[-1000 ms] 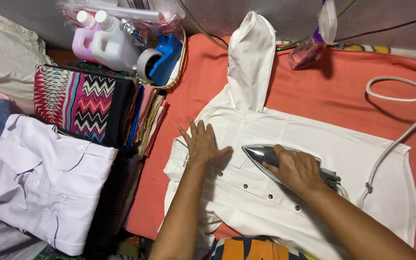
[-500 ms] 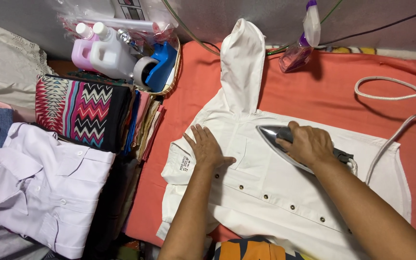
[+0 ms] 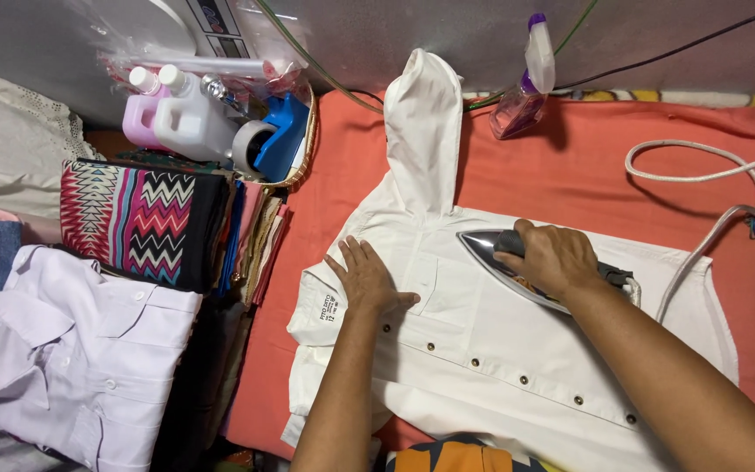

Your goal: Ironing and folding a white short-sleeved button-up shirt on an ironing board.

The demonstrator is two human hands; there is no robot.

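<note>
A white buttoned shirt (image 3: 482,367) lies spread on an orange-red ironing surface (image 3: 596,175), one sleeve stretched away toward the wall. My right hand (image 3: 552,258) grips the dark handle of a metal clothes iron (image 3: 495,253), whose soleplate rests on the shirt's chest with the tip pointing left. My left hand (image 3: 367,278) lies flat, fingers spread, on the shirt near its collar, just left of the chest pocket.
The iron's white cord (image 3: 701,201) loops at the right. A purple spray bottle (image 3: 526,87) stands at the back. On the left are a folded pale lilac shirt (image 3: 72,358), a stack of patterned fabrics (image 3: 146,223), and a basket with plastic bottles (image 3: 176,114).
The iron and my right hand have slid up the shirt and to the right, from near the button placket to the chest. My left hand has stayed pressed flat near the collar.
</note>
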